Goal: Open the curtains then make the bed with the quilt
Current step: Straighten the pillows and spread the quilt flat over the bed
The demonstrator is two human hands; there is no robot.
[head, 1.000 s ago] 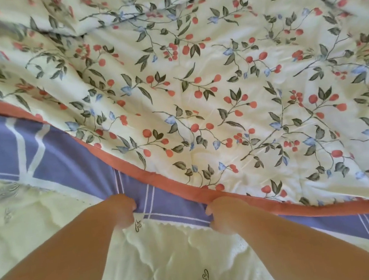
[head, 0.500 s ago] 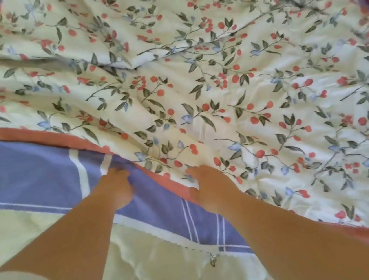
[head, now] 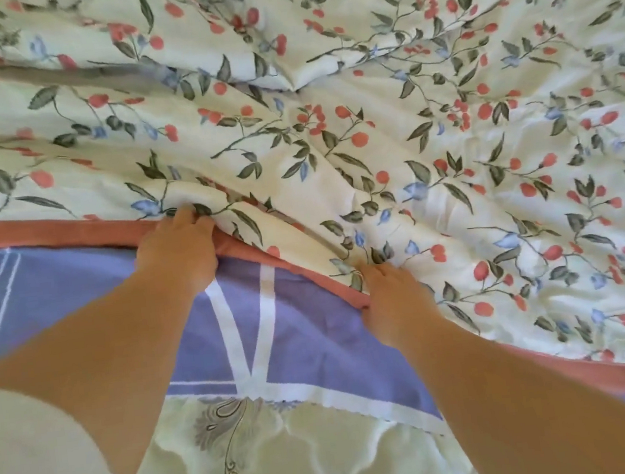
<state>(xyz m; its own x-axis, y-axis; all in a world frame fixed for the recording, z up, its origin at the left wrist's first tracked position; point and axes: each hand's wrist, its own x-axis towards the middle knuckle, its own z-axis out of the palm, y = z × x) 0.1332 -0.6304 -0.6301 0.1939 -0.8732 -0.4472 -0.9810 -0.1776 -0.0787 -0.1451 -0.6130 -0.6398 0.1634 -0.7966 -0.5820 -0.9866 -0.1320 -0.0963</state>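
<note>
A cream quilt (head: 387, 119) printed with red berries and green leaves covers most of the view, rumpled into folds. Its salmon-orange border (head: 49, 233) runs along the near edge. My left hand (head: 178, 248) grips that border at centre left, fingers curled over the edge. My right hand (head: 394, 299) clutches the same border lower and to the right, fingers bunching the fabric. Both forearms reach in from the bottom of the view.
Under the quilt lies a purple bedsheet (head: 307, 338) with white stripes and a white scalloped hem. Below it shows the pale quilted mattress (head: 275, 467) with a paisley motif. A white sleeve (head: 37, 463) fills the bottom left corner.
Both hands have pushed the quilt's border away from me, up the bed. More purple sheet now shows below the border, and the quilt has bunched into deeper folds.
</note>
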